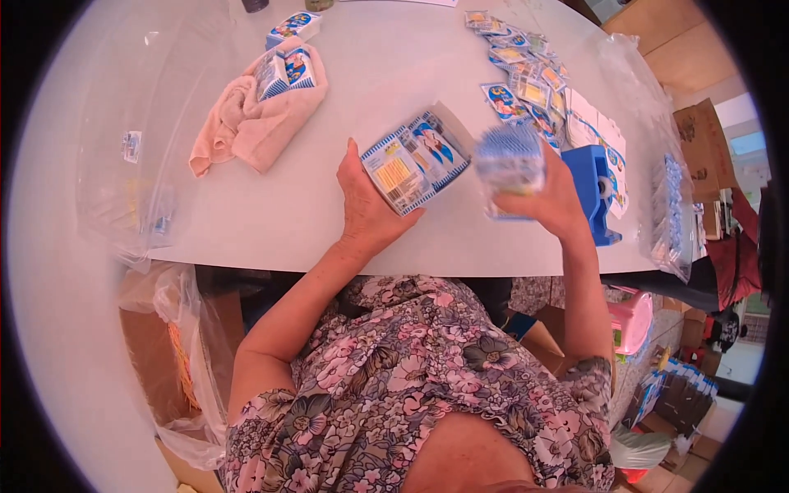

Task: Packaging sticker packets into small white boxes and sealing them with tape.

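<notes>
My left hand point(367, 207) grips a small open carton point(456, 125) on the table, thumb along its left side and fingers at the near edge. Inside the carton are flat packets point(396, 174) with blue striped borders, side by side. Just right of it, my right hand point(552, 193) is closed around a stack of similar packets point(509, 156), held above the table and blurred by motion. Beyond the right hand lies a loose heap of packets point(530, 74).
A blue tape dispenser point(585, 197) stands right of my right hand. At the back left, a pink towel point(246, 123) lies under small blue-and-white packs point(288, 70). Clear plastic bags lie at both table sides. A bag-lined cardboard box point(152, 353) sits below, left.
</notes>
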`<state>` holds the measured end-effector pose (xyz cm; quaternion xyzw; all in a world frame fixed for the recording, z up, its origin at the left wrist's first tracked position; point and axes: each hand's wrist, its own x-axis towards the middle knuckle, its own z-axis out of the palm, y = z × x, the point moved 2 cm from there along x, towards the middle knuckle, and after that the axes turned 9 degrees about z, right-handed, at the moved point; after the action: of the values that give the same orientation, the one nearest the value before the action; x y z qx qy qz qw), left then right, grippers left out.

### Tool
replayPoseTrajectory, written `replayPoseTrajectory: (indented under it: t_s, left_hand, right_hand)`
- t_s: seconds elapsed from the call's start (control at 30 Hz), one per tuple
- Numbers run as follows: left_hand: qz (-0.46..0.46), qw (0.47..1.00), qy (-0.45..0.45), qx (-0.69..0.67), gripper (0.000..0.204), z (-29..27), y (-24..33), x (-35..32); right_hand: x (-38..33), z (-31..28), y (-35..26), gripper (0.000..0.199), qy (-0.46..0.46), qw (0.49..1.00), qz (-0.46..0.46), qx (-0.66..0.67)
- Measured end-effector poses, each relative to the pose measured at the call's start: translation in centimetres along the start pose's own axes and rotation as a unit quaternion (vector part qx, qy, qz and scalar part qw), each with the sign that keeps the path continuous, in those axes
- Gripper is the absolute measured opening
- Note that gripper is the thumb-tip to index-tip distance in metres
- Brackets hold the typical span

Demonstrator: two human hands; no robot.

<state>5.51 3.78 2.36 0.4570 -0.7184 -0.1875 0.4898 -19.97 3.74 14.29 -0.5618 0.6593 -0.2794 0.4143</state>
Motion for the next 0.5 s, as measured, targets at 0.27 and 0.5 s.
replayPoseTrajectory:
  t_s: [0.27,0.5]
  left_hand:
    - [0.017,0.999,-0.003,0.044,0.139,0.5,0.8,-0.1]
    - [0.144,0.986,0.032,0.072,0.123,-2.3,3.1,-0.6]
  right_hand:
    - [3.8,9.4,-7.7,0.074,-0.017,0.891,-0.050,-0.452]
    - [5.1,7.3,-4.8,0.074,-0.018,0.965,-0.174,-0.193]
